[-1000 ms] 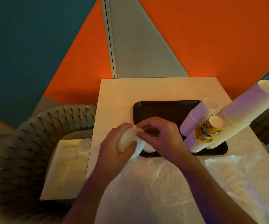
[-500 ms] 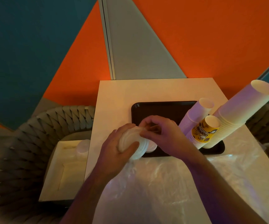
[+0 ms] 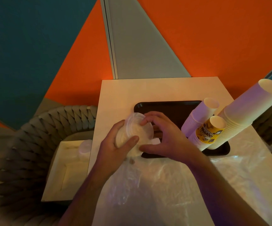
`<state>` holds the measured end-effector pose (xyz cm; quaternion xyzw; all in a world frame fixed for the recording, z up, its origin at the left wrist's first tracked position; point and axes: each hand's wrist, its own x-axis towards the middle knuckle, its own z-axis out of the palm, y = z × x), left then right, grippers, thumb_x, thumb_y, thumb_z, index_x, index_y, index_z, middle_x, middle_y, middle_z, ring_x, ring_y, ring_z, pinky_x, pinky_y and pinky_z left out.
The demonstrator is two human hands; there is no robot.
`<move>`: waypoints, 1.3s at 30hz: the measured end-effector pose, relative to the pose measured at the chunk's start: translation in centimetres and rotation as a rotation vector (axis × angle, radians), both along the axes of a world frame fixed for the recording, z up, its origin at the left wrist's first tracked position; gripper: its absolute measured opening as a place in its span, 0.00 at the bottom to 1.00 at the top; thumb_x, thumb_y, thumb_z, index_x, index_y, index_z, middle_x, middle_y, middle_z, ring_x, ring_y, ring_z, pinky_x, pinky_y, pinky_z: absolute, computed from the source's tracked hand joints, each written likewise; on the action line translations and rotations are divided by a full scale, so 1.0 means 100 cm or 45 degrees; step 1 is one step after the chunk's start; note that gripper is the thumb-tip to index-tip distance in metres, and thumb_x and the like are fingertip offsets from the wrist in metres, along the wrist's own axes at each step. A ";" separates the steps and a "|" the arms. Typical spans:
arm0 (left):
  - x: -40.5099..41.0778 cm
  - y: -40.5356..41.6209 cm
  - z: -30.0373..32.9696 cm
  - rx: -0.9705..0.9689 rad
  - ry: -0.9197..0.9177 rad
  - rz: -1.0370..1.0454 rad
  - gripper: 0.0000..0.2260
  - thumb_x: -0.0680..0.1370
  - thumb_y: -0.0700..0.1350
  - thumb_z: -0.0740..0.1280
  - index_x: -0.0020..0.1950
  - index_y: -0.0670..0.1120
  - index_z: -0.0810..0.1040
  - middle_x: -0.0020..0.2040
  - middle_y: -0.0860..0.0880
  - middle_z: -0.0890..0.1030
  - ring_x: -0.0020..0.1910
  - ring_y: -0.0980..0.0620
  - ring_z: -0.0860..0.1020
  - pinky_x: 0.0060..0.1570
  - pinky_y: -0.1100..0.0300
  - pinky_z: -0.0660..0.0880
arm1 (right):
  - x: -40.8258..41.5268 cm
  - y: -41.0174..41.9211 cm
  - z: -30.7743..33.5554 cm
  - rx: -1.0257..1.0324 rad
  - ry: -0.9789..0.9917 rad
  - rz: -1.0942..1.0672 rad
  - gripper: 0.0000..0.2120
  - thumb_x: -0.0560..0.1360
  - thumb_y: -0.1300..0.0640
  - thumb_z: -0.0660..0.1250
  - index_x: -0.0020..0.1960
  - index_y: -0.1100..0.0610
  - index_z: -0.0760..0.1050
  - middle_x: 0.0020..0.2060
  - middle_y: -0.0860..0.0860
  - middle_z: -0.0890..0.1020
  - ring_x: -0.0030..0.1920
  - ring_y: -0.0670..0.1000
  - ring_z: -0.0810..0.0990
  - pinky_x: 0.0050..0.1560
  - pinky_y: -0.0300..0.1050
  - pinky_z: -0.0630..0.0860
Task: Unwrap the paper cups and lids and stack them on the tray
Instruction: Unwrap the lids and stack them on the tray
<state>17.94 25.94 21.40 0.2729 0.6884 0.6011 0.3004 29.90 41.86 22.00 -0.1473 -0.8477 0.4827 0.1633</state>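
Note:
My left hand [image 3: 115,147] grips a short stack of white plastic lids [image 3: 132,132], tilted on edge above the near left corner of the dark tray [image 3: 161,106]. The fingers and thumb of my right hand [image 3: 163,136] pinch the rim of the foremost lid. A white lid [image 3: 155,141] lies on the tray under my right hand, mostly hidden. Three stacks of paper cups stand on the tray's right side: a tall plain stack [image 3: 249,110], a shorter plain stack [image 3: 199,116] and a stack with a yellow printed cup [image 3: 208,131] on top.
Clear plastic wrap [image 3: 172,185] is spread over the near half of the pale table [image 3: 148,88]. A cardboard box [image 3: 66,170] holding more lids [image 3: 84,146] sits on a woven chair [image 3: 34,144] to the left. An orange and teal wall rises behind.
The lid stack has been lifted and turned more toward me. My right hand's fingers have opened wider around the foremost lid's rim.

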 end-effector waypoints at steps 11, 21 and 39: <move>-0.019 -0.003 -0.006 -0.097 -0.010 -0.108 0.25 0.68 0.52 0.77 0.62 0.66 0.73 0.53 0.67 0.77 0.53 0.60 0.79 0.35 0.55 0.83 | -0.005 0.021 -0.012 -0.259 -0.018 -0.044 0.29 0.60 0.48 0.85 0.56 0.44 0.76 0.59 0.41 0.78 0.48 0.54 0.81 0.43 0.51 0.80; -0.038 -0.010 -0.030 -0.106 -0.053 0.113 0.21 0.75 0.43 0.75 0.64 0.60 0.76 0.54 0.64 0.76 0.54 0.53 0.79 0.31 0.48 0.82 | -0.005 0.054 -0.135 0.131 -0.572 -0.358 0.39 0.63 0.48 0.84 0.68 0.50 0.70 0.65 0.48 0.75 0.63 0.53 0.74 0.56 0.44 0.72; -0.038 -0.004 -0.030 -0.073 -0.017 0.135 0.22 0.74 0.41 0.75 0.62 0.61 0.74 0.51 0.67 0.76 0.52 0.57 0.79 0.29 0.49 0.81 | -0.014 0.042 -0.159 0.225 -0.789 -0.273 0.39 0.67 0.48 0.81 0.73 0.49 0.68 0.76 0.48 0.64 0.73 0.58 0.66 0.70 0.53 0.68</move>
